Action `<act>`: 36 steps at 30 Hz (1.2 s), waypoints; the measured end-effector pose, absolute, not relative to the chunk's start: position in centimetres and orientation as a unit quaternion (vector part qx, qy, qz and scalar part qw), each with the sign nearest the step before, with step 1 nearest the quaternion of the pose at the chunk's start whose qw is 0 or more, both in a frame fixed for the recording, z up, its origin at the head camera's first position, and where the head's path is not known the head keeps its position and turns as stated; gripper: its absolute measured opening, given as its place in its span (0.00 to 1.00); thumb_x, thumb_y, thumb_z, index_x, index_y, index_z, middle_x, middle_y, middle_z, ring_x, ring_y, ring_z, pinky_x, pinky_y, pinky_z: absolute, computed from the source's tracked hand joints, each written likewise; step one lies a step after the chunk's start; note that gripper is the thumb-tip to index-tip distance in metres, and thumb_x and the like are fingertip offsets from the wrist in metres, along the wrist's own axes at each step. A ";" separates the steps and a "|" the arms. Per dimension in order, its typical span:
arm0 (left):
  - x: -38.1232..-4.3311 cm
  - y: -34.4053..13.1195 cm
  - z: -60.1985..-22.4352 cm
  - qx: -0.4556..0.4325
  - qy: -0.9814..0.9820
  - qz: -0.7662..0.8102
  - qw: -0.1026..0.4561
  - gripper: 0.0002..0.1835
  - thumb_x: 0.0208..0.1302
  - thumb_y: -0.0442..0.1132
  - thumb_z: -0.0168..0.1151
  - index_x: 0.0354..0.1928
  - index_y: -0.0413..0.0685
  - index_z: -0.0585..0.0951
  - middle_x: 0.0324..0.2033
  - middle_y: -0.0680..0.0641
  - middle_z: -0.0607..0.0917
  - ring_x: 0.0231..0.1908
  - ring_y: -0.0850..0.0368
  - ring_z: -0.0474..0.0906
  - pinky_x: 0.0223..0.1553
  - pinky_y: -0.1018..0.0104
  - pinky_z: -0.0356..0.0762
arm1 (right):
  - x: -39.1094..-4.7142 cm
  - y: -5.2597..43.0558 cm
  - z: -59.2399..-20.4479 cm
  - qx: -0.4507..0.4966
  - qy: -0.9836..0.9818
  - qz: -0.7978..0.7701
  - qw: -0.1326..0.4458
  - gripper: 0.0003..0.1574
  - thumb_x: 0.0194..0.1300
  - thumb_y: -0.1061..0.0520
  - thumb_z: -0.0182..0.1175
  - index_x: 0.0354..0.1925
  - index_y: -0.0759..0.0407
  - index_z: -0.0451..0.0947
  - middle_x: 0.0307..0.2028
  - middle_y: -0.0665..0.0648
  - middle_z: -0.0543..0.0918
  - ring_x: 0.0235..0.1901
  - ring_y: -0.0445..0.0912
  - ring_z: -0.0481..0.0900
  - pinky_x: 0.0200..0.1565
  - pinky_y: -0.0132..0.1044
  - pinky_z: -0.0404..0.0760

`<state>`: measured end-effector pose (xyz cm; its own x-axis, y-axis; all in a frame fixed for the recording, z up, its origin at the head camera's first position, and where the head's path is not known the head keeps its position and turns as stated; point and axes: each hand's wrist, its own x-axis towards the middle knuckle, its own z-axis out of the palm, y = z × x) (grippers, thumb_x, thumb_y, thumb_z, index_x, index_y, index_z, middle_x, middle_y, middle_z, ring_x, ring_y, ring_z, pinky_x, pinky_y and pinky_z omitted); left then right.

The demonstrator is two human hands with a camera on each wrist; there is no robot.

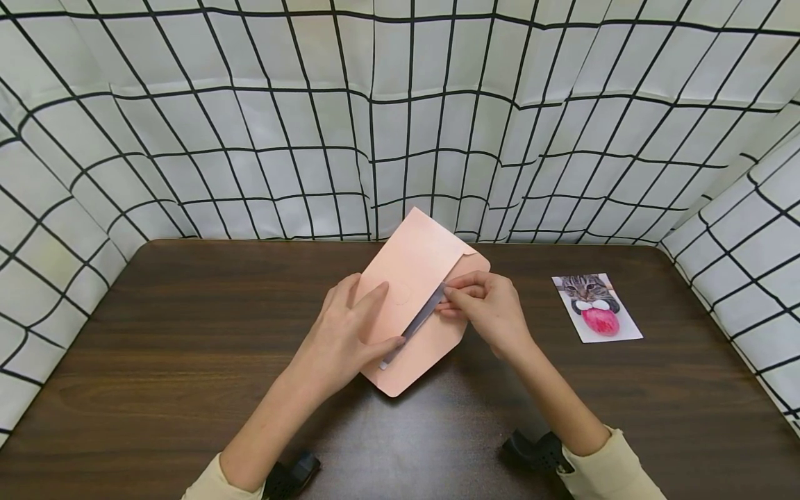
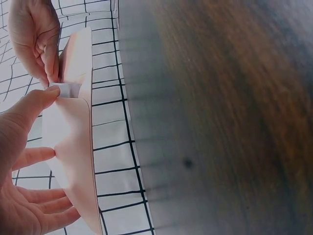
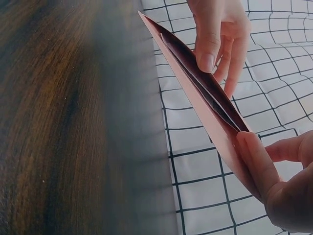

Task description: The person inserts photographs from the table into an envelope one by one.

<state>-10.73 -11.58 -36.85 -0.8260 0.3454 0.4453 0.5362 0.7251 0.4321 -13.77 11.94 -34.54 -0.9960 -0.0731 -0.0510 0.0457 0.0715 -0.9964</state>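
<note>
A pale pink envelope [image 1: 412, 257] is held tilted above the table, its flap side facing me. A thin greyish card [image 1: 420, 321] shows as a strip at its mouth, the rest hidden inside. My left hand [image 1: 344, 333] grips the envelope at its left side, the thumb at the mouth by the card's lower end and the fingers spread over the body. My right hand [image 1: 490, 305] pinches the card's upper end at the mouth. In the right wrist view the envelope [image 3: 195, 107] gapes slightly around the card's dark edge.
On the right of the brown wooden table [image 1: 156, 361] lies a photo card [image 1: 596, 309] with a cat and a pink round shape. White cloth with black grid lines [image 1: 387, 125] stands behind and at both sides. Black devices [image 1: 534, 451] are worn at both wrists.
</note>
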 end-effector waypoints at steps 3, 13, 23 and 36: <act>-10.7 -11.6 -36.8 -0.242 -0.913 -0.281 0.169 0.36 0.56 0.45 0.83 0.64 0.38 0.81 0.62 0.27 0.72 0.62 0.29 0.71 0.60 0.41 0.79 | -13.8 11.9 -34.6 -0.008 0.727 -0.685 0.039 0.12 0.72 0.73 0.61 0.50 0.84 0.77 0.37 0.73 0.89 0.29 0.40 0.90 0.39 0.34 0.89; -10.7 -11.6 -36.9 -0.247 -0.912 -0.282 0.168 0.36 0.56 0.46 0.83 0.64 0.38 0.80 0.63 0.27 0.72 0.63 0.29 0.71 0.61 0.40 0.78 | -13.8 11.9 -34.7 -0.006 0.724 -0.689 0.029 0.12 0.71 0.73 0.62 0.49 0.84 0.77 0.37 0.72 0.89 0.29 0.39 0.90 0.39 0.34 0.89; -10.5 -11.6 -36.8 -0.250 -0.910 -0.291 0.159 0.36 0.57 0.46 0.83 0.65 0.39 0.81 0.64 0.27 0.70 0.65 0.28 0.69 0.62 0.40 0.77 | -14.0 11.9 -34.6 0.004 0.722 -0.692 0.023 0.11 0.71 0.73 0.61 0.49 0.83 0.77 0.36 0.69 0.89 0.28 0.39 0.90 0.39 0.35 0.89; -10.6 -11.7 -36.7 -0.250 -0.911 -0.283 0.165 0.35 0.57 0.45 0.83 0.63 0.39 0.81 0.62 0.28 0.71 0.63 0.29 0.70 0.61 0.40 0.78 | -14.0 11.8 -34.5 0.003 0.725 -0.688 0.022 0.11 0.70 0.74 0.62 0.49 0.83 0.78 0.36 0.70 0.90 0.28 0.40 0.90 0.38 0.35 0.89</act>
<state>-10.60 -11.66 -36.67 -0.8204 0.3626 0.4422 0.5492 0.7149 0.4328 -13.97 11.78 -34.53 -0.9990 -0.0265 -0.0366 0.0352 0.0528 -0.9980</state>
